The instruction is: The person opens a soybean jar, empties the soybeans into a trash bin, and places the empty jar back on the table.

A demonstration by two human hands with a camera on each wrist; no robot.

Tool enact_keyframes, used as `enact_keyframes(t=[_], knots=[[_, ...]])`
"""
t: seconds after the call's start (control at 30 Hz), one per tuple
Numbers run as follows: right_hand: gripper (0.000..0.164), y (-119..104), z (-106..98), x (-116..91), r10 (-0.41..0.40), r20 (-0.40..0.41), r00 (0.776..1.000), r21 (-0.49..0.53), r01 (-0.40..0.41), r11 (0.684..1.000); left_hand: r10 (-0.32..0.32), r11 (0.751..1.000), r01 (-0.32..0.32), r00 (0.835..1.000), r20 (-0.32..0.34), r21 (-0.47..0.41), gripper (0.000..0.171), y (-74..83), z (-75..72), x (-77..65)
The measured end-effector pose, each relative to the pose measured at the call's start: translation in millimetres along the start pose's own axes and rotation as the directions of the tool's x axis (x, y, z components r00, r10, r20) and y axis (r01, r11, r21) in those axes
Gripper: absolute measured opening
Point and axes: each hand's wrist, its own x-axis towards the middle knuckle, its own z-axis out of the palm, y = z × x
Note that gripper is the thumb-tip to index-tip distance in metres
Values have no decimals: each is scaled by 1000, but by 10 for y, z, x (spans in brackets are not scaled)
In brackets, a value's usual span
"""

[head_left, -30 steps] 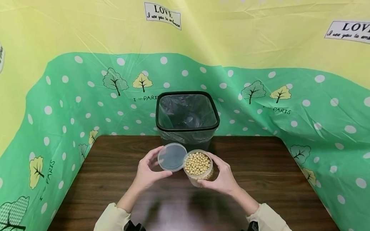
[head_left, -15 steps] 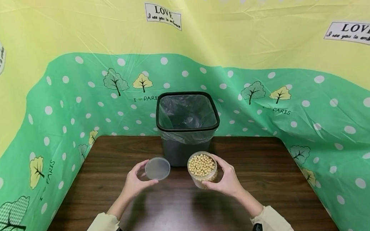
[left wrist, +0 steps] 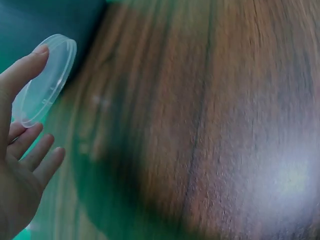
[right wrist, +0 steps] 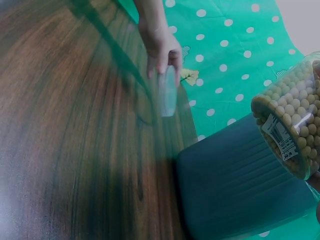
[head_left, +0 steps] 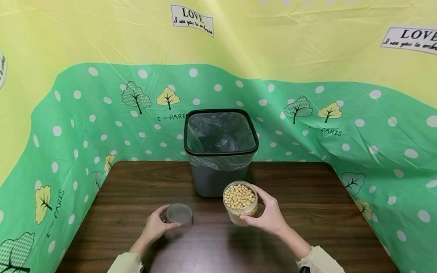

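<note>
My left hand (head_left: 155, 226) pinches a clear round lid (head_left: 179, 214) by its edge between thumb and fingers, low over the left-middle of the table. In the left wrist view the lid (left wrist: 52, 82) is tilted, thumb on one side and a fingertip at its lower rim. My right hand (head_left: 265, 211) grips a clear jar (head_left: 243, 215) around its side. Round beige beans, like soybeans, fill the uncovered jar almost to the rim. Held above the table, the jar shows a white label (right wrist: 281, 137) on its base in the right wrist view.
Behind the jar a dark grey trash bin (head_left: 217, 176) with a black rim and clear liner stands on the brown wooden table (head_left: 302, 190). A green and yellow printed cloth (head_left: 261, 99) hangs around the table's back and sides.
My left hand has moved the lid left, down and toward me, away from the jar. The jar has shifted slightly right and nearer in my right hand.
</note>
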Motion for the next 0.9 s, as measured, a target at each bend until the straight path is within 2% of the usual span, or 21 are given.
enact_keyframes(t=[0.1, 0.2, 0.37, 0.5, 0.7, 0.83, 0.9], knots=[[76, 8, 6, -19, 10, -3, 1000, 7, -10, 1000, 28, 992, -33, 999, 35, 125, 83, -82, 24, 11], [76, 10, 8, -36, 23, -13, 1000, 22, -22, 1000, 65, 969, -79, 996, 65, 235, 85, -132, 40, 16], [75, -4, -4, -54, 55, -21, 998, 51, -54, 997, 91, 930, -116, 992, 87, 349, 83, -151, 38, 24], [74, -9, -17, -62, 70, -16, 997, 68, -68, 995, 107, 901, -139, 989, 100, 410, 82, -160, 18, 23], [75, 8, -24, -75, 45, -7, 999, 93, -44, 995, 115, 866, -160, 986, 122, 473, 83, -204, -6, 25], [75, 17, -32, -87, 40, -16, 999, 104, -39, 994, 122, 852, -169, 984, 126, 496, 85, -218, -9, 24], [75, 17, -39, -91, 55, -26, 998, 120, -51, 991, 125, 852, -172, 984, 126, 494, 85, -217, -6, 24]])
